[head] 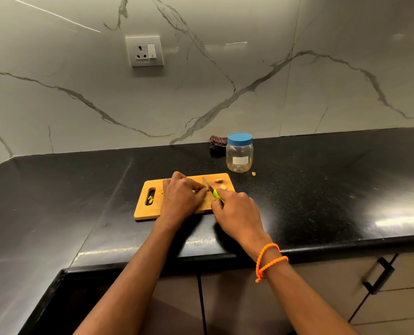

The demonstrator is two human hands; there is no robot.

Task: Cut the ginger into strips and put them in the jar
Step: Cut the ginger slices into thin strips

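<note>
Nearest to me, below the desk edge, are brown cabinet fronts; a black bar handle (379, 274) sits on the one to my right. An orange beaded band (271, 259) is wound twice round my right wrist.

The desk (321, 201) is polished black stone, speckled, with a rounded front lip. On it, lying flat, is a rectangular wooden cutting board (150, 209), its long axis running left to right, with an oval handle slot (150, 196) at its left end. Small pale scraps show through the slot.

My left hand (181, 197) rests on the board, fingers curled down over the ginger (202, 189), of which only a small pale part shows at the fingertips. My right hand (237, 211) grips the green handle of a knife (209, 186). The blade is bare metal and points away from me and slightly left, meeting the ginger just beside my left fingertips. My hands hide the board's middle.

Two cut ginger pieces (219, 181) lie at the far right corner of the board. One scrap (253, 173) lies on the desk beyond the board.

Farther back stands the jar (239, 157): clear, round, upright, blue lid on, a pale label on its side. A dark checked cloth (216, 143) lies behind it against the wall.

The wall is grey-veined marble slab carrying a white socket plate (144, 51).
</note>
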